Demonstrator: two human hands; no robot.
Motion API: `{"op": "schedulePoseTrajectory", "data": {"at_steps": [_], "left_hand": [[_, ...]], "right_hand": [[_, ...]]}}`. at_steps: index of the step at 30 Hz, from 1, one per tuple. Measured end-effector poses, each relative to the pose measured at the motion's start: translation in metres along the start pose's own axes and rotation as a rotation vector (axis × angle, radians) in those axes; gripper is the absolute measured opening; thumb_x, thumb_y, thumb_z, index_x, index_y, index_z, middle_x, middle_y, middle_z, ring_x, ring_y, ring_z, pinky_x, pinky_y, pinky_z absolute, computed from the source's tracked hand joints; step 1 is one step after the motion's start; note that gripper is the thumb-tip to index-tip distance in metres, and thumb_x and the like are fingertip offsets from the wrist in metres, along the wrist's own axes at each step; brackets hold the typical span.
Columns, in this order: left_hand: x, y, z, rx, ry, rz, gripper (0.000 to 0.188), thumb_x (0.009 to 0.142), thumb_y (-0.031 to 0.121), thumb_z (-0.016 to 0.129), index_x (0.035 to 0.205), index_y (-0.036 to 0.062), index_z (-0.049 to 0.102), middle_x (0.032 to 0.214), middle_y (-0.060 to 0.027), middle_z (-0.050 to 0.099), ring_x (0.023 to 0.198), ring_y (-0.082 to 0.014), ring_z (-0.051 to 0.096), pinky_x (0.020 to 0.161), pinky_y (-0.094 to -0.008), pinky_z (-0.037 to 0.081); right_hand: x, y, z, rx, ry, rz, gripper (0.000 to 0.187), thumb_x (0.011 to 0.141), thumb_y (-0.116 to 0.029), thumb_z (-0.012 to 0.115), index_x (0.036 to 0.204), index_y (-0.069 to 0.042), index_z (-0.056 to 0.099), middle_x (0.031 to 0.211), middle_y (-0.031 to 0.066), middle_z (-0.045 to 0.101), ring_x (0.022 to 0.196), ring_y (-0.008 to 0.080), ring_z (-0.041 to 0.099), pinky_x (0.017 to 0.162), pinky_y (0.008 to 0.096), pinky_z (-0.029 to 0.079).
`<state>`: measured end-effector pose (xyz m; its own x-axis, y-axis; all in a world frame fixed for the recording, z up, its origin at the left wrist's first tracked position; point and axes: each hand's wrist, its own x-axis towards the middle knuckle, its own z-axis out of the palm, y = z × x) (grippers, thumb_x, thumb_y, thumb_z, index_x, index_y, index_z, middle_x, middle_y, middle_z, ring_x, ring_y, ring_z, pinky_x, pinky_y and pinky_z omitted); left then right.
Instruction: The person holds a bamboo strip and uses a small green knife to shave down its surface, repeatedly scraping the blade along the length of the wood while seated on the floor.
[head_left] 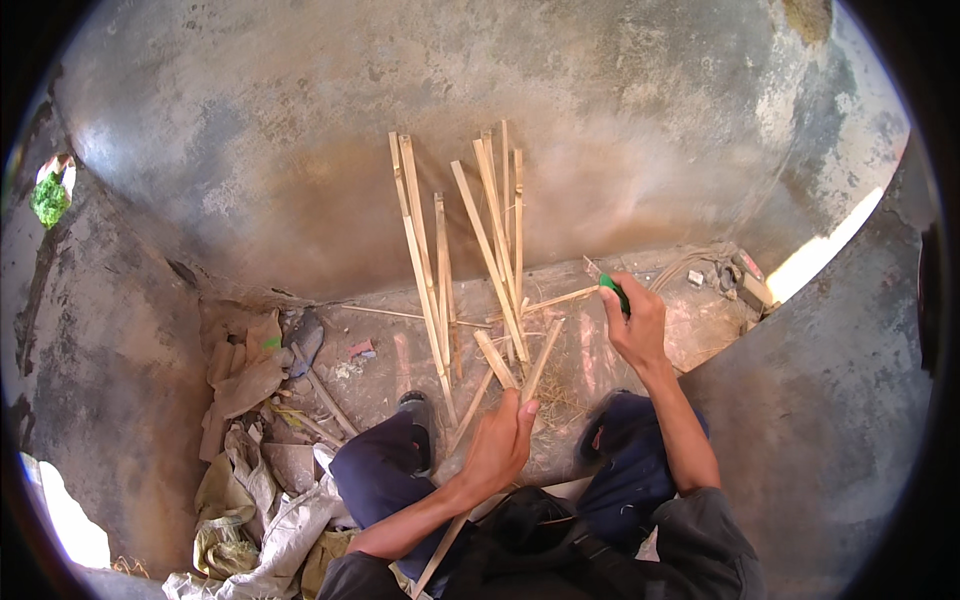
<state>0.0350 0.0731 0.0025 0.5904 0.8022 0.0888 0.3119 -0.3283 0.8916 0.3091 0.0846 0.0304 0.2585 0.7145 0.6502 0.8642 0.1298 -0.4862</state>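
At centre frame, the left hand (497, 447) grips a bamboo strip (475, 495) slanting up from the lap, while the right hand (634, 322) closes on a green-handled tool (613, 293), more strips (462, 235) propped against the wall (300, 150).

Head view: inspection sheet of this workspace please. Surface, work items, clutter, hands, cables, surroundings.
Surface: dusty concrete floor, strewn with chips and dry fibres.
Work items: bamboo strip gripped by the left hand; more bamboo strips lean against the wall; green-handled tool in the right hand, its working end hidden.
Clutter: crumpled sacks and brown scraps at lower left; dark sandal near them.
Hands: left hand closed on the strip; right hand closed on the tool.
Cables: coiled cord or rope by the far wall, kind unclear.
Surroundings: stained plaster wall; small boxes at right; sunlit gap beyond.
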Motion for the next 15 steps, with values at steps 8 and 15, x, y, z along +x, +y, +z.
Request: {"op": "schedulePoseTrajectory", "data": {"at_steps": [8,15], "left_hand": [[0.012,-0.008,-0.004,0.0,0.082,0.056,0.027,0.116,0.023,0.053,0.115,-0.004,0.049,0.083,-0.0342,0.063,0.081,-0.0598,0.061,0.067,-0.0593,0.045],[0.012,-0.008,-0.007,0.07,0.109,0.046,0.034,0.116,0.025,0.051,0.121,-0.0093,0.051,0.087,-0.0359,0.066,0.084,-0.0593,0.064,0.069,-0.0616,0.046]], "right_hand": [[-0.046,-0.038,0.021,0.184,-0.266,-0.322,0.02,0.098,-0.026,0.077,0.104,-0.008,0.073,0.085,0.0085,0.073,0.065,0.0278,0.071,0.056,0.0381,0.054],[-0.054,-0.051,0.031,0.182,-0.298,-0.354,0.019,0.095,-0.024,0.079,0.104,-0.009,0.073,0.087,0.0076,0.074,0.068,0.0293,0.073,0.057,0.0387,0.055]]}}
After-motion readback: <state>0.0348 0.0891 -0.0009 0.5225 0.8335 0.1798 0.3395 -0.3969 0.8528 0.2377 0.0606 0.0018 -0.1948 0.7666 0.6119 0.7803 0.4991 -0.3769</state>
